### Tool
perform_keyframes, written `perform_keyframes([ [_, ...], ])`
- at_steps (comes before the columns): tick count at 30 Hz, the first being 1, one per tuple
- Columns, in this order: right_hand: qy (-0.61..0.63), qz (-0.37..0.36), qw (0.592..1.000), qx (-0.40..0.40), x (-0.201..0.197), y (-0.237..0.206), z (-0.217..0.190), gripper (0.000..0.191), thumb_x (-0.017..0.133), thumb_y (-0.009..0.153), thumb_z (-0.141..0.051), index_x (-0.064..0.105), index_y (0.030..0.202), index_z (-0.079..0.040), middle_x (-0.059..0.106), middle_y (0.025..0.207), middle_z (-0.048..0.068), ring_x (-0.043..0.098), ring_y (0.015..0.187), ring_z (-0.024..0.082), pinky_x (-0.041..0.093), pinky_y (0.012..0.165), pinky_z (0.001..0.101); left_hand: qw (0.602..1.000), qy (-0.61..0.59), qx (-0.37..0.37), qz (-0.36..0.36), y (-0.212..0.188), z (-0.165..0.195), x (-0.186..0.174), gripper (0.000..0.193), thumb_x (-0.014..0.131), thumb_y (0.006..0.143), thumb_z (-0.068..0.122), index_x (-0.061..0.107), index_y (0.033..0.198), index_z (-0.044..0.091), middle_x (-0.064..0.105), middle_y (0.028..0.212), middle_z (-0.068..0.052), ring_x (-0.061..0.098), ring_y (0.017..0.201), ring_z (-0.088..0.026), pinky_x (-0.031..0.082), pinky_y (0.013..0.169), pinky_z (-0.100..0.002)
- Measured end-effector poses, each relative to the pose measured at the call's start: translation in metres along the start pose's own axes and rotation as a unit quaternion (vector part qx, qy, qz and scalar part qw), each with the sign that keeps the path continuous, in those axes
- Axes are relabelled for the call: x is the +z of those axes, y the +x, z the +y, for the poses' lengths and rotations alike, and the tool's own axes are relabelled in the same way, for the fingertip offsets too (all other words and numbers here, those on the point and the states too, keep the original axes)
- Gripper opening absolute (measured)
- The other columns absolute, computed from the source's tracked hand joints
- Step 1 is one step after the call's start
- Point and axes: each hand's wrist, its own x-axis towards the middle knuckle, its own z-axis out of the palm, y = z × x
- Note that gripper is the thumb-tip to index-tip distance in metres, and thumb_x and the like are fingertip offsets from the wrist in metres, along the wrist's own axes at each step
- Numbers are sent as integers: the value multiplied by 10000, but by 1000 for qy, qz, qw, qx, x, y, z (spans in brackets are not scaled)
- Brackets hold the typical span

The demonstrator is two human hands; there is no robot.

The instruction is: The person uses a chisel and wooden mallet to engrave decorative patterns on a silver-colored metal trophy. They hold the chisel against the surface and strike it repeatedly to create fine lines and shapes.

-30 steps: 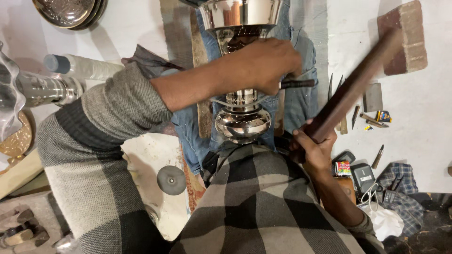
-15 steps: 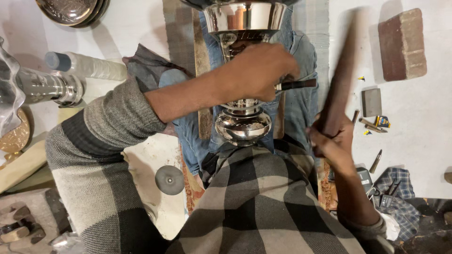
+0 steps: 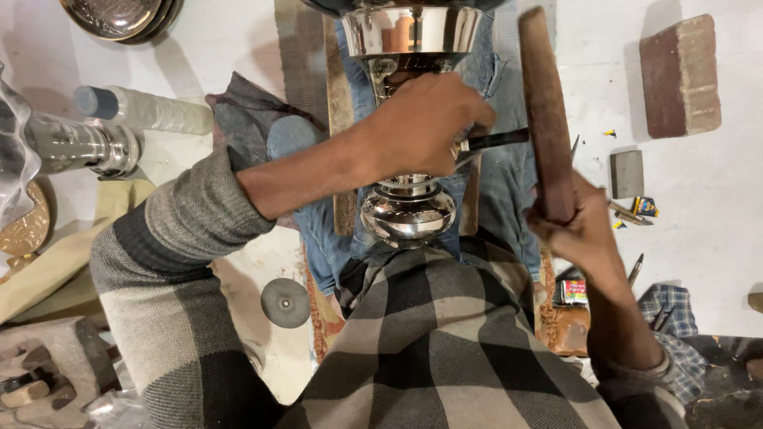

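Note:
A shiny metal vessel with a bulbous base and a wide cup top stands between my knees. My left hand is closed around a thin dark tool and presses it against the vessel's stem. My right hand grips the lower end of a long brown wooden stick, which stands nearly upright to the right of the vessel, apart from it.
A red brick and a small grey block lie at the right, with small tools scattered near them. A grey disc lies at my left. Polished metal pieces and stacked bowls sit at the left.
My right hand has swung the wooden stick from a slant towards upright and brought it closer to the vessel. My left hand stays on the stem with the dark tool.

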Motion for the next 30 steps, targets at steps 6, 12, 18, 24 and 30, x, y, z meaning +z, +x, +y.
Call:
perform_keyframes([
  [6,-43,42,996,-60,1,1,-4,299,715,811,70,601,1085,29,609,774,87,563,698,140,471,635,303,999,-22,-35,-23,-6,5,-6,545,716,543,-54,780,1077,36,758,891,-167,739,824,-360,589,771,-477],
  [12,-39,32,992,-115,-4,6,5,288,714,765,85,603,1025,36,627,836,74,589,728,133,491,665,294,994,-19,-92,-56,-9,6,-7,614,695,544,-69,757,1148,26,763,903,-185,753,773,-331,611,740,-432],
  [18,18,23,998,-56,-10,8,8,312,679,713,49,600,1013,23,608,755,40,567,646,108,460,587,273,983,-28,-154,-92,-14,6,-4,659,675,600,-84,724,1240,65,768,969,-177,774,722,-295,635,745,-405],
  [24,-51,97,984,-139,-12,10,9,286,764,815,10,614,1058,15,630,790,46,581,718,117,485,706,302,995,-1,-89,-46,-18,7,-5,640,703,577,-63,740,1202,70,783,988,-173,775,837,-315,613,794,-425],
  [30,-2,95,985,-144,-19,17,-22,245,791,913,14,550,880,-15,625,806,49,565,725,95,480,657,274,993,0,-110,-43,-25,13,-7,626,719,587,-50,732,1200,77,777,888,-184,762,769,-330,608,747,-436],
])
